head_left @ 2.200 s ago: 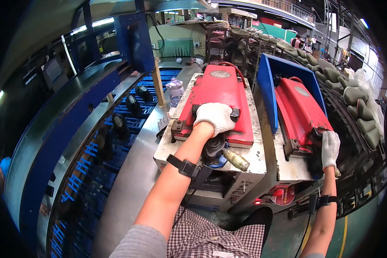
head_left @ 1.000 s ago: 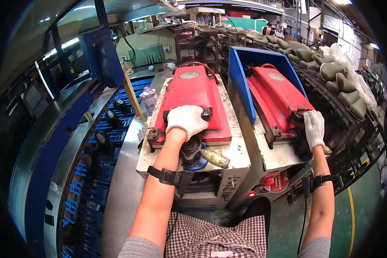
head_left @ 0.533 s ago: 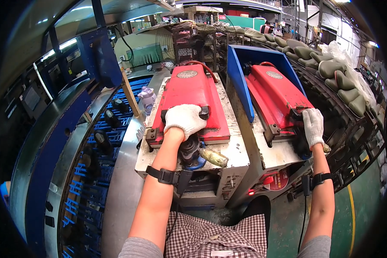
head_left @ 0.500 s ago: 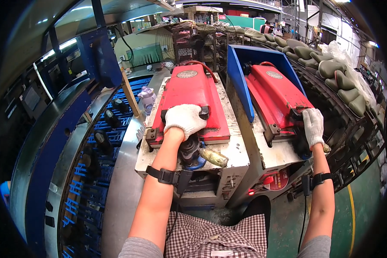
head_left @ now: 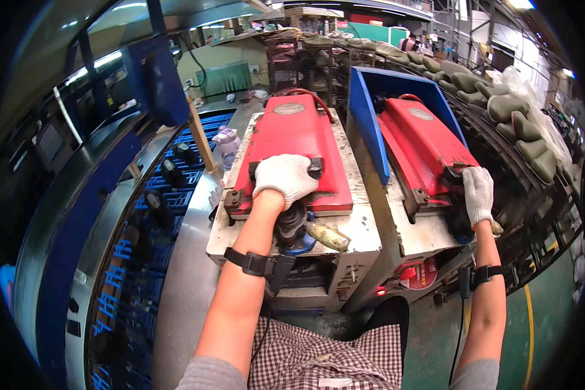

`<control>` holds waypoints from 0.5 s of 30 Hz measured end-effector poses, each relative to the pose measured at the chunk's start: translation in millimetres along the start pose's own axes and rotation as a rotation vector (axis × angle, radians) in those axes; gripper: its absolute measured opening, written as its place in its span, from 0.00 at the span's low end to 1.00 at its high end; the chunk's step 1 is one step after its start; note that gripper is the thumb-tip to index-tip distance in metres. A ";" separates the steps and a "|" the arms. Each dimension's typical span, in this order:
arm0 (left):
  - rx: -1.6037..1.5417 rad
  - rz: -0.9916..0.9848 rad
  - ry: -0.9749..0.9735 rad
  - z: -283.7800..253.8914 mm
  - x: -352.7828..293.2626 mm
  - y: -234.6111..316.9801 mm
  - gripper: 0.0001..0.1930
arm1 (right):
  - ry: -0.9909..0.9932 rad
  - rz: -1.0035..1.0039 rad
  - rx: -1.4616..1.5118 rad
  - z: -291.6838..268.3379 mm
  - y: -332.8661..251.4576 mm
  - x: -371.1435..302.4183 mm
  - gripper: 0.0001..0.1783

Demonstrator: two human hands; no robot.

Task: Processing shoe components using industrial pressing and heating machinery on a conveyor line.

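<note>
Two machines with red covers stand side by side before me. In a white knit glove, my left hand (head_left: 285, 177) is wrapped over the black handle (head_left: 314, 168) at the near end of the left red cover (head_left: 292, 133). My right hand (head_left: 479, 194), gloved alike, is closed on the black handle (head_left: 454, 174) of the right red cover (head_left: 422, 146); its fingers are partly hidden. Below my left hand sits a dark, rounded part (head_left: 291, 224) on a blue base. Beside it, a worn, tape-wrapped lever grip (head_left: 328, 237) sticks out. Both covers are down.
A blue metal guard (head_left: 368, 123) surrounds the right machine's far end. At the left runs a rack of blue bars (head_left: 120, 260) along a metal bench (head_left: 182, 305). A lilac bottle (head_left: 227, 144) stands by the left machine. Several olive-grey padded pieces (head_left: 506, 107) line the right-hand rack.
The whole view has shifted slightly. Both hands keep their places on the handles, and neither cover has visibly moved.
</note>
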State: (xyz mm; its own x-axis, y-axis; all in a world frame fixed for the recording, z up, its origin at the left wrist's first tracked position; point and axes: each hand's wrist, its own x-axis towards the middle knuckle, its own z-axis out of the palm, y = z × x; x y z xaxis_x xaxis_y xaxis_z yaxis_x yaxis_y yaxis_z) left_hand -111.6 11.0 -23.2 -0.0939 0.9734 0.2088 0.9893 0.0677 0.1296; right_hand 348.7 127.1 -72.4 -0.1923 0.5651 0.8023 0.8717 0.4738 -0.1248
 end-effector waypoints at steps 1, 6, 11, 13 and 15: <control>0.008 -0.002 -0.003 -2.1 -1.6 -1.0 0.20 | -0.013 0.008 0.014 0.5 -1.5 0.1 0.14; -0.019 0.012 0.016 -2.2 -0.8 6.2 0.18 | -0.002 -0.023 0.043 -2.7 12.3 -2.6 0.14; -0.023 -0.001 -0.010 -5.7 -2.6 -1.2 0.20 | -0.019 -0.004 0.071 4.6 12.7 0.7 0.15; -0.054 -0.004 -0.008 -5.7 -4.3 -1.1 0.20 | -0.005 -0.009 0.075 9.7 17.9 -1.1 0.16; -0.059 0.000 0.014 -3.0 -3.8 -1.0 0.17 | -0.042 -0.017 0.061 10.9 32.4 -1.9 0.17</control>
State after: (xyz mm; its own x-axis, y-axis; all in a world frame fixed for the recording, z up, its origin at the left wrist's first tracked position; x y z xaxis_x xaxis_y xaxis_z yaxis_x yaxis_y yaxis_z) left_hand -112.6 6.6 -21.2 -0.0963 0.9703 0.2218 0.9810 0.0548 0.1861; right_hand 372.4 148.7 -84.3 -0.2265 0.5839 0.7795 0.8391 0.5234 -0.1482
